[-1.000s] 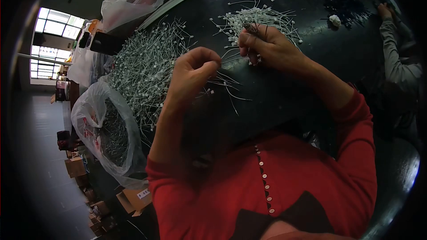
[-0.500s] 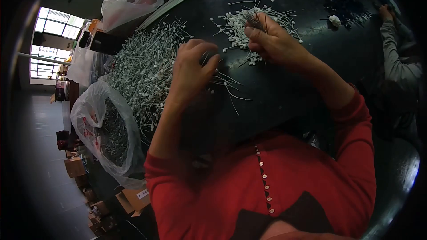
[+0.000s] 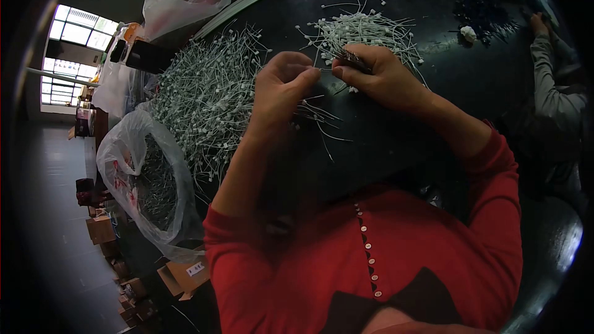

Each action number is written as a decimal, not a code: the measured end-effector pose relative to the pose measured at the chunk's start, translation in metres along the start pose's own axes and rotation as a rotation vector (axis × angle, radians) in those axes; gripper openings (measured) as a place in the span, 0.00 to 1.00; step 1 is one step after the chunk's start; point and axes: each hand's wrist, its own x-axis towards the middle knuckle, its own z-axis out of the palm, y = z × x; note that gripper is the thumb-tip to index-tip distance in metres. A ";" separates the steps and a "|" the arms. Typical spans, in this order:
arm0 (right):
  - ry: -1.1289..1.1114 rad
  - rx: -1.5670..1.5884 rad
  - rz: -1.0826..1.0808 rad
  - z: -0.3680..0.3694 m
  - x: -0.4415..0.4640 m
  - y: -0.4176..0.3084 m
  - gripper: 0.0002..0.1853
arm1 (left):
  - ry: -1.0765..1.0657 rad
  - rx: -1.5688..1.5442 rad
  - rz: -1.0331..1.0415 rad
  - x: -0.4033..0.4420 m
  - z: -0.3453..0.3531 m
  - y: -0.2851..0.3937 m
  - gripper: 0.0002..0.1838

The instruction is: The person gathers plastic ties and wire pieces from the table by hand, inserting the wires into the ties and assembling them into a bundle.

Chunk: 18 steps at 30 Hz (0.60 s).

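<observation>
My right hand [image 3: 387, 74] is closed around a bundle of thin dark wires [image 3: 354, 60], whose ends stick out past the thumb. Close beside it, my left hand [image 3: 281, 89] has thumb and forefinger pinched together; whatever lies between them is too small to make out. Behind my right hand spreads a pile of thin pale stems with white block-like tips [image 3: 365, 29]. A larger heap of similar stems [image 3: 204, 96] lies to the left of my left hand. Several loose stems [image 3: 325, 117] rest on the dark table just below the hands.
An open clear plastic bag [image 3: 185, 192] with thin dark pieces hangs at the table's left edge. Long pale strips [image 3: 253, 1] and another plastic bag [image 3: 185, 0] lie at the back left. Dark tinsel-like material [image 3: 482, 15] and another person's grey sleeve [image 3: 547, 80] are at right.
My left hand has moved right, towards my right hand, and its fingers have closed into a pinch. My right hand has turned and lowered slightly, still holding the wires.
</observation>
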 end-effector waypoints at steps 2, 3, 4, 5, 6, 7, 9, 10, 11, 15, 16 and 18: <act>0.019 -0.015 -0.040 0.002 -0.001 -0.001 0.07 | -0.185 -0.116 -0.037 -0.004 -0.003 -0.004 0.08; 0.042 -0.016 -0.030 0.003 -0.001 -0.004 0.07 | -0.185 -0.118 -0.037 -0.006 -0.003 -0.004 0.08; 0.065 -0.017 -0.021 0.003 -0.001 -0.006 0.07 | -0.193 -0.165 -0.055 -0.009 0.000 -0.003 0.08; 0.064 -0.019 -0.021 0.002 -0.001 -0.005 0.07 | -0.200 -0.211 -0.072 -0.010 0.001 -0.003 0.08; 0.062 -0.057 -0.007 0.001 -0.001 -0.004 0.07 | -0.199 -0.212 -0.071 -0.010 0.002 -0.003 0.08; 0.059 -0.095 0.007 0.001 0.000 -0.003 0.06 | -0.198 -0.251 -0.092 -0.010 0.002 -0.005 0.08; 0.046 -0.125 -0.009 0.001 0.001 0.001 0.06 | -0.195 -0.291 -0.113 -0.009 0.002 -0.008 0.08; 0.035 -0.154 -0.024 0.001 0.001 0.002 0.06 | -0.213 -0.305 -0.106 -0.009 0.001 -0.009 0.08; 0.035 -0.154 -0.024 0.001 0.000 0.002 0.06 | -0.232 -0.320 -0.098 -0.008 0.001 -0.010 0.08; 0.015 0.003 0.019 0.002 -0.001 -0.007 0.07 | -0.246 -0.320 -0.118 -0.007 -0.002 -0.014 0.07; 0.015 0.165 0.107 0.002 -0.001 -0.010 0.07 | -0.256 -0.332 -0.129 -0.007 -0.001 -0.014 0.07; 0.022 0.069 0.064 0.002 0.000 -0.002 0.08 | -0.263 -0.344 -0.139 -0.008 0.001 -0.014 0.07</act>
